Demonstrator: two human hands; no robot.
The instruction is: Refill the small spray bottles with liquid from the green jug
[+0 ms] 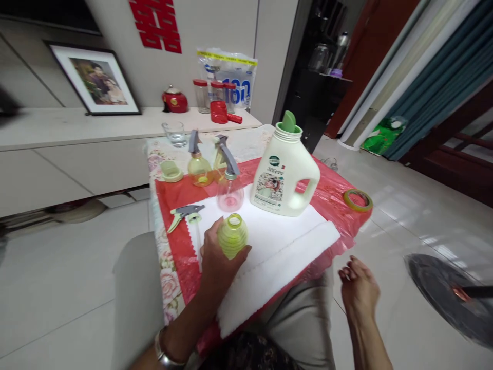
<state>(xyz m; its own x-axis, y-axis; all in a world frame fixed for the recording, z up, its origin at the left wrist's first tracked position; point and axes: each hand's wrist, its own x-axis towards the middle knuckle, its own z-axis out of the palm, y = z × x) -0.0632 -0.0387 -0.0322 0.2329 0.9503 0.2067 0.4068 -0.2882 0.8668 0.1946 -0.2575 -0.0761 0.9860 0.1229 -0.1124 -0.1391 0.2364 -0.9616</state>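
Note:
My left hand (219, 254) is wrapped round a yellow-green ribbed spray bottle (233, 237), whose uncapped mouth faces up. It sits over a white cloth (285, 246). My right hand (360, 288) hangs off the table's right side, fingers loosely curled, with nothing visible in it. Left of the held bottle lies a detached grey-and-green spray head (186, 211) with its tube. Just behind stands a clear pinkish spray bottle (230, 194); a yellowish one (200, 169) is farther back. A large cream detergent jug (283, 174) stands uncapped to the right, a green spout in its neck.
A pale green cap (171, 171) and a glass cup (175, 134) are at the table's back left. Red plastic film (331, 190) covers the table under the cloth, with a tape roll (358, 200) at its right edge. A round black base (442, 288) stands on the floor.

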